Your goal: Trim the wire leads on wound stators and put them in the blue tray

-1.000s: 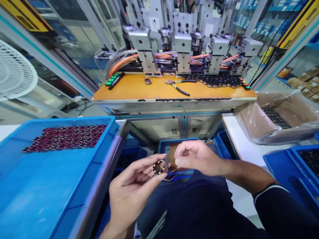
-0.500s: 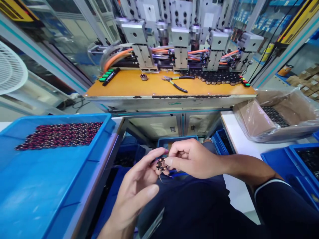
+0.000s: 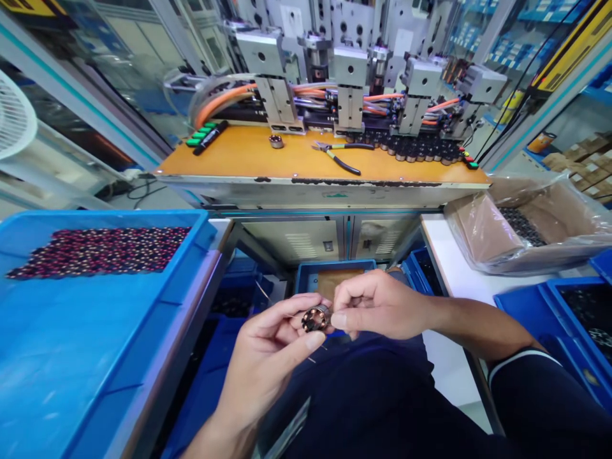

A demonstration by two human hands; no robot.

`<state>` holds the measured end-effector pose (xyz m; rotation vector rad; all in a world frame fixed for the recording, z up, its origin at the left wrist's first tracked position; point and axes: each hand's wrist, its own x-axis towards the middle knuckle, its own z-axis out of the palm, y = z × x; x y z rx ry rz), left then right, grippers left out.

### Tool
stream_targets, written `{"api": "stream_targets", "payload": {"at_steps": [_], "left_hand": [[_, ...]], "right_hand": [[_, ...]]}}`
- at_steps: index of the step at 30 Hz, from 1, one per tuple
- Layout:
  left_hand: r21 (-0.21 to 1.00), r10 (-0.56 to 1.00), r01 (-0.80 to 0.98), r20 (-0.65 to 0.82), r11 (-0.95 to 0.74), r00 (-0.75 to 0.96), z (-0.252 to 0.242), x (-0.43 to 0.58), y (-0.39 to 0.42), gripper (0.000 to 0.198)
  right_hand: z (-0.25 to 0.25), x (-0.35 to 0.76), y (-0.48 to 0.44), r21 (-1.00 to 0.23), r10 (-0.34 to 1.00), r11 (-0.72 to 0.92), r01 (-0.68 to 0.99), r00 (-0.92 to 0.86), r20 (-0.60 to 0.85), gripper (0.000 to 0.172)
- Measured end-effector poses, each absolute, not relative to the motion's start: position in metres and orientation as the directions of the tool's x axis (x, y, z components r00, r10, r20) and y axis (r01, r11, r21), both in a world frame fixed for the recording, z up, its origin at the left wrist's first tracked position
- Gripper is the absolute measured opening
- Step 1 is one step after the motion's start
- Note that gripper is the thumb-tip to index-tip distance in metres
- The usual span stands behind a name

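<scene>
A small round wound stator (image 3: 315, 317) with copper coils sits between both my hands, low in the middle of the view. My left hand (image 3: 270, 366) pinches it from below and the left with thumb and fingers. My right hand (image 3: 377, 305) pinches its right side, fingers curled together. A thin loose wire hangs beneath the stator. Both hands hover over my dark lap, in front of a small blue bin (image 3: 306, 275) under the bench.
A big blue tray (image 3: 95, 357) at the left holds several rows of wound stators (image 3: 100, 252). The orange bench top (image 3: 268, 159) carries pliers (image 3: 337, 156), one loose stator (image 3: 276, 141) and a row of black parts (image 3: 421, 152). At the right are a bagged carton (image 3: 526, 223) and blue bins (image 3: 564, 319).
My left thumb has closed back onto the stator, and both hands shifted slightly right and down. The stator has turned between the fingers. The camera tilted down a little.
</scene>
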<state>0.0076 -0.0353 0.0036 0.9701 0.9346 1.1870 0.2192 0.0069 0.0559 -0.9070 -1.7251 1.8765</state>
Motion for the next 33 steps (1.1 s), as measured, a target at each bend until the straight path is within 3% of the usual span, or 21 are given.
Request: {"api": "stream_targets", "payload": {"at_steps": [2,4,8,11,14,18,26,33], "left_hand": [[0.965,0.994,-0.258,-0.027,0.055,0.108,0.008,0.006,-0.037,0.031],[0.982,0.996,-0.189,0.021,-0.003,0.092,0.014,0.004,-0.038,0.026],[0.993,0.977,-0.109,0.056,-0.035,0.204,0.021,0.002,-0.039,0.025],[0.995,0.966,-0.089,0.057,-0.036,0.254,0.019,0.001,-0.042,0.028],[0.994,0.965,-0.106,0.03,-0.002,0.261,0.014,0.0,-0.045,0.031],[0.99,0.942,-0.134,0.014,0.033,0.336,0.015,0.0,-0.045,0.034],[0.982,0.981,-0.18,-0.027,0.063,0.193,0.016,0.001,-0.037,0.038],[0.979,0.967,-0.099,0.193,-0.178,0.164,0.007,-0.002,-0.042,0.037]], "right_hand": [[0.06,0.231,0.017,-0.965,0.554,-0.109,0.238,-0.791,-0.258,0.026],[0.066,0.24,0.028,-0.952,0.496,0.047,0.301,-0.835,-0.239,0.021],[0.076,0.234,0.041,-0.908,0.579,0.404,0.111,-0.8,0.159,0.029],[0.076,0.217,0.045,-0.859,0.456,0.509,-0.061,-0.827,0.329,0.021],[0.071,0.206,0.048,-0.86,0.394,0.496,-0.121,-0.851,0.347,0.009],[0.068,0.203,0.049,-0.861,0.412,0.496,-0.112,-0.842,0.347,0.013],[0.073,0.205,0.015,-0.917,0.828,0.364,0.162,-0.508,0.239,0.016],[0.079,0.216,-0.008,-0.98,0.867,0.095,0.174,-0.498,-0.005,0.015]]}}
